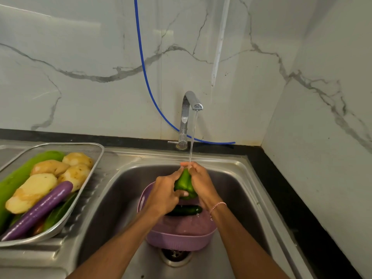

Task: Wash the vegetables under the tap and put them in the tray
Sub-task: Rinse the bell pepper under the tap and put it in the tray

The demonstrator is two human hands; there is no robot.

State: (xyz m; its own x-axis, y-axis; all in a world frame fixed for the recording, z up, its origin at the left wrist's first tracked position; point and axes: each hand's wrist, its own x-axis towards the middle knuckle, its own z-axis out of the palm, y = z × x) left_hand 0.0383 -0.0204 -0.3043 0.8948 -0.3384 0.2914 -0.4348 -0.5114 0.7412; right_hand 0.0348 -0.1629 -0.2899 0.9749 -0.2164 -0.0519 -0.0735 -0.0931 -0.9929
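A steel sink under a marble wall, the tap running. In the stream, above a purple colander with one cucumber in it, both hands clasp the green pepper: the left hand curls round its left side, the right hand round its right. Its long axis points up toward the water. The tray lies to the left, beside the sink, so the left hand is nearer to it.

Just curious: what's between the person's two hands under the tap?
A green pepper, held by the left hand and right hand, in the head view.
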